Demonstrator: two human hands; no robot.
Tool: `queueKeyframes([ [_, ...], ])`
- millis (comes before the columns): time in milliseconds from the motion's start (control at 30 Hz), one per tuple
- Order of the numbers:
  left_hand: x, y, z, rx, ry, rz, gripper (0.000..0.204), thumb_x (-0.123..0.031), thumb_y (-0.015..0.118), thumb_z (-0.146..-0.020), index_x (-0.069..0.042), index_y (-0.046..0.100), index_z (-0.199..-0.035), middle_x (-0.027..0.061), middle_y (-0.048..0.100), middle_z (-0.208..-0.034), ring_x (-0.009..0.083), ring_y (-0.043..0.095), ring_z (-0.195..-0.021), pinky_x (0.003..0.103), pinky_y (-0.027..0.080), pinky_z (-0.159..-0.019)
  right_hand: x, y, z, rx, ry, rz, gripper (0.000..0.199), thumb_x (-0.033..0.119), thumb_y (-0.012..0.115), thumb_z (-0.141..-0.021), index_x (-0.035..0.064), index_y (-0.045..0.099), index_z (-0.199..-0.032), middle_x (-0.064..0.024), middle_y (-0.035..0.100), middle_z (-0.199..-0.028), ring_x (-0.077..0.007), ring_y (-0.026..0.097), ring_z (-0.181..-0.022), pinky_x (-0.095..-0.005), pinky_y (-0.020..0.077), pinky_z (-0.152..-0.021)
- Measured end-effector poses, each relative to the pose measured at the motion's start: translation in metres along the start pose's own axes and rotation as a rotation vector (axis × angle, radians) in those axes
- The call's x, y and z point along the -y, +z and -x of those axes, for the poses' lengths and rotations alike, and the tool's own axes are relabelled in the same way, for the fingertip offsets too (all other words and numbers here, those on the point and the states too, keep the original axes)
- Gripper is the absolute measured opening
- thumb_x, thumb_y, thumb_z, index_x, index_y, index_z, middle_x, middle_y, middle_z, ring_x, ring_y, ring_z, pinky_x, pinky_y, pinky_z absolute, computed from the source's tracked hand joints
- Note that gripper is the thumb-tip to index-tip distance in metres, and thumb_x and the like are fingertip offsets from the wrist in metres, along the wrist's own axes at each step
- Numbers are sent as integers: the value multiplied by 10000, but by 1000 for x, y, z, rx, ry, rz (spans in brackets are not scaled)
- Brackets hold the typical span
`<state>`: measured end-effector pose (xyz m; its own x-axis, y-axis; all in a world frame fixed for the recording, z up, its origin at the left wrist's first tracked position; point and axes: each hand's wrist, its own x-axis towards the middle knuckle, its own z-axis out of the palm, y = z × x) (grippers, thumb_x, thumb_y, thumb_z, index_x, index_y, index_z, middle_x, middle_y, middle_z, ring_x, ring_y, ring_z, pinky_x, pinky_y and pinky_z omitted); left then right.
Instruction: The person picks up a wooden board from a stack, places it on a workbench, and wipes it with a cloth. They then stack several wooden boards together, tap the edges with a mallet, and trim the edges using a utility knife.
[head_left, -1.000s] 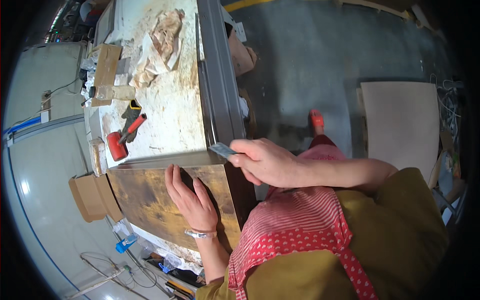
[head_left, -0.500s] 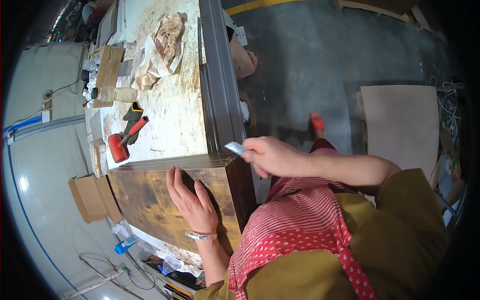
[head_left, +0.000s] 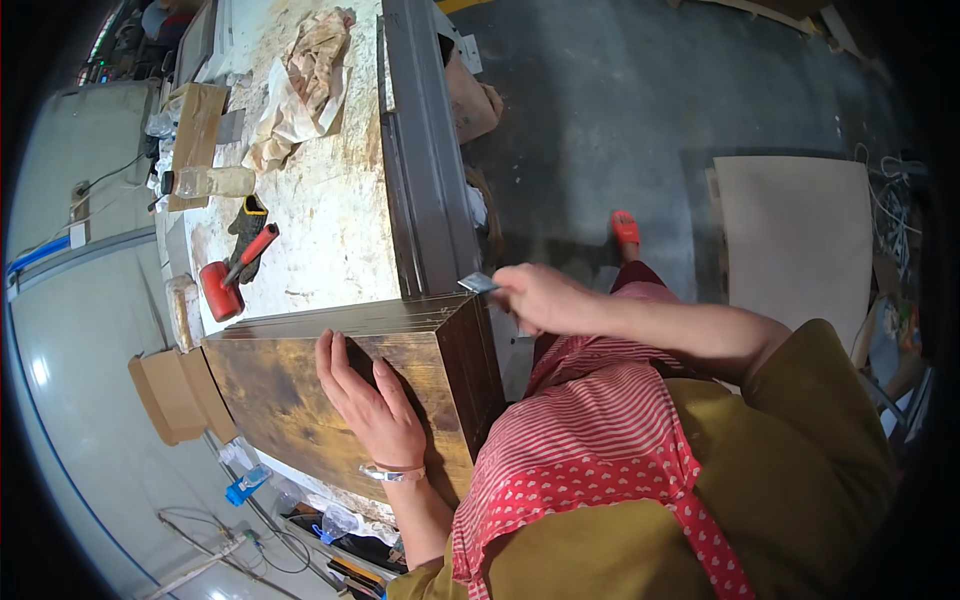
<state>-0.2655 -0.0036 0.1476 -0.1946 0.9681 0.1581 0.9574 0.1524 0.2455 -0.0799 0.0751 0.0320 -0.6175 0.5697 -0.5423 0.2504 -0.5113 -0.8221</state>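
A brown-stained wooden cabinet or box (head_left: 290,400) with dark mottling lies on the bench. On its face rests my left hand (head_left: 375,410), flat with fingers stretched and a bracelet at the wrist. My right hand (head_left: 545,298) is closed on a small flat silver-blue blade (head_left: 478,284), which looks like a scraper. The blade is by the far right corner of the wood's dark edge; whether they touch I cannot tell. My fingers partly hide its handle end.
A red mallet (head_left: 222,290) and a dark glove (head_left: 248,235) lie on the stained white bench (head_left: 330,215). Beyond them are a bottle (head_left: 215,182) and a crumpled cloth (head_left: 300,90). Grey metal profile (head_left: 430,150) runs along the bench edge. A beige board (head_left: 795,250) stands right.
My right hand and the blade have shifted slightly, the blade now nearer the wood's corner. My left hand keeps its place on the wood. The whole view has shifted a little.
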Motion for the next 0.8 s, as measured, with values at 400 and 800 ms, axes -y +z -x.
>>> queueKeyframes([
  [400,0,2,0,8,-16,0,438,-211,376,-935,51,402,-1285,209,379,-1341,355,357,-1254,408,250,-1058,-42,-6,-18,-62,70,260,218,183,454,-882,21,598,-861,-149,604,-647,-264,628,-578,-421,461,-595],
  [800,-4,1,-2,26,-32,-12,456,-227,387,-939,69,380,-1287,238,363,-1342,394,359,-1243,446,265,-1039,31,7,24,106,-378,32,151,132,431,-930,27,470,-829,-56,536,-527,-158,579,-511,-313,423,-496],
])
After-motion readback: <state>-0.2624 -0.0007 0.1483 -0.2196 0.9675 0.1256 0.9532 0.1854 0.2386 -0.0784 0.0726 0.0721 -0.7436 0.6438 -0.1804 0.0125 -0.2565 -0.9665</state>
